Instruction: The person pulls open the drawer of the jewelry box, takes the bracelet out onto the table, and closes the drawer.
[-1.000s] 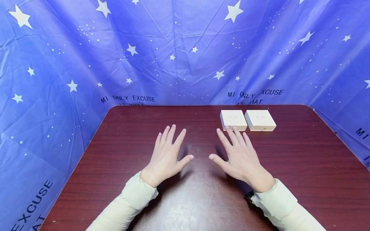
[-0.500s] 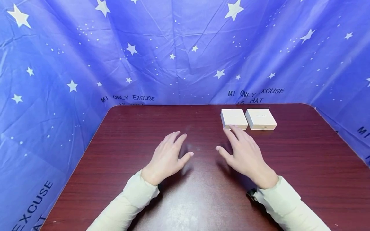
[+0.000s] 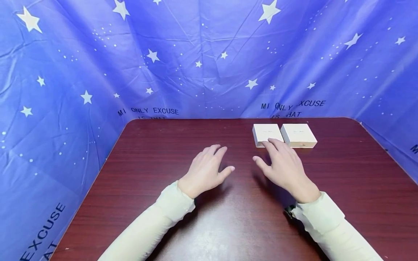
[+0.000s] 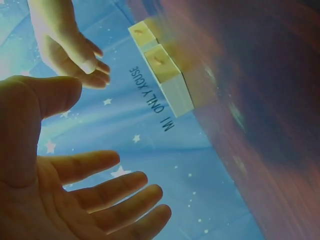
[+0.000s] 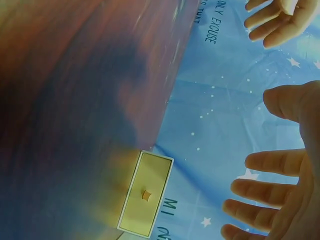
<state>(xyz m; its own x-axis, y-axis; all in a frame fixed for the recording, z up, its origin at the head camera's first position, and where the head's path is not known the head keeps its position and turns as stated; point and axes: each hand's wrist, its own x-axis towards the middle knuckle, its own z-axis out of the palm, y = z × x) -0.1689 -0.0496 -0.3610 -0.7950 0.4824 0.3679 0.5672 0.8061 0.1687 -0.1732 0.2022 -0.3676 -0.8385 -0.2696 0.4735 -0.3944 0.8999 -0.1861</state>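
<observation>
Left box point(image 3: 265, 131), right box point(image 3: 298, 134): sat far right on surface point(image 3: 147, 156) | left hand point(image 3: 205, 168), right hand point(image 3: 285, 167): spread wide, held nothing | low right-hand reach might have bumped left box askew

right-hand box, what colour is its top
The right-hand box is white on top with small, faint lettering; it shows best in the head view.
</observation>
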